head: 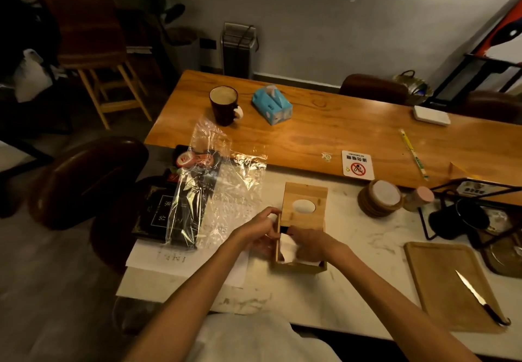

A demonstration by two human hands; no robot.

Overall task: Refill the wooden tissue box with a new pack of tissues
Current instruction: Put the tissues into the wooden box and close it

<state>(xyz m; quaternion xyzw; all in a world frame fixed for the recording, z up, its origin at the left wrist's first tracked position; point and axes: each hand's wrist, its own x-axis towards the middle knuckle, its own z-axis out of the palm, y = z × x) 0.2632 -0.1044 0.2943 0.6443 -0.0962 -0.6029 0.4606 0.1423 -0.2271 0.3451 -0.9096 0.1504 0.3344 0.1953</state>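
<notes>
The wooden tissue box (pixel 303 268) stands on the white marble counter in front of me. Its sliding lid (pixel 306 195), with an oval hole, is pushed partway toward the far end, leaving the near end uncovered. White tissues (pixel 288 250) show in that gap. My left hand (pixel 261 224) grips the box's left wall near the lid's edge. My right hand (pixel 312 244) reaches into the uncovered end, fingers pressed on the tissues. A blue tissue pack (pixel 271 106) with a tissue sticking out lies far back on the wooden table.
A crumpled clear plastic wrapper (pixel 226 175) lies left of the box over a black tray (pixel 166 209) and paper. A dark mug (pixel 224 106), a no-smoking sign (pixel 357 165), stacked coasters (pixel 380 197), and a wooden board (pixel 449 285) with a knife (pixel 477 296) stand around.
</notes>
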